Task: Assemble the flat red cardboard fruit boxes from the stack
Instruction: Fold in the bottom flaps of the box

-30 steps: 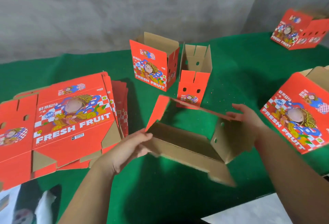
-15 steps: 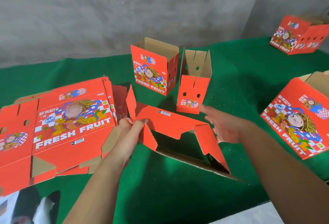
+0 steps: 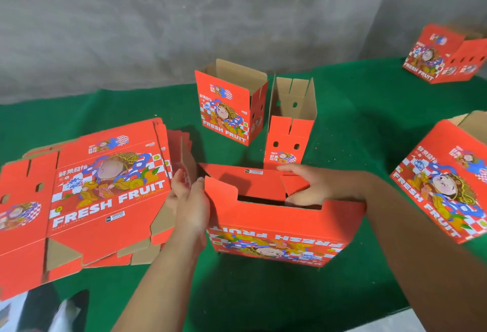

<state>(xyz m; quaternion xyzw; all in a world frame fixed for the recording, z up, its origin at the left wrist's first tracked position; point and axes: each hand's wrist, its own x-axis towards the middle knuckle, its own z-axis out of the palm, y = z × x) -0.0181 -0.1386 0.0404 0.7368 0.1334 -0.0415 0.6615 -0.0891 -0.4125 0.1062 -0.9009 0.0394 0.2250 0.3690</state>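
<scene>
Since half a second ago the box [image 3: 276,226] in work has been turned upside down on the green bench [image 3: 263,292]: its printed side now faces the person with FRESH FRUIT read inverted, and the bottom flaps are seen on top, where before they hung open toward the camera. The left hand [image 3: 188,199] has been moved from the flap edge to the box's left end, where it is laid with fingers straight, not clamped on anything. The right hand [image 3: 311,186] has been brought over the top, and its fingers are pressed down on a small inner flap [image 3: 293,184]; nothing is gripped by it.

The stack of flat boxes [image 3: 87,194] at the left is cut off by the picture's edge, and its lower sheets are mostly covered by the top one. The inside of the box in work is dark and cannot be made out. What lies at the bottom left corner is blurred.

Behind the hands two finished boxes are stood open side by side, the wider box [image 3: 226,112] left of the narrow box [image 3: 288,131]. A tilted box [image 3: 445,184] is seen at the right edge, partly cut off, and a far box [image 3: 445,54] lies near the wall.
</scene>
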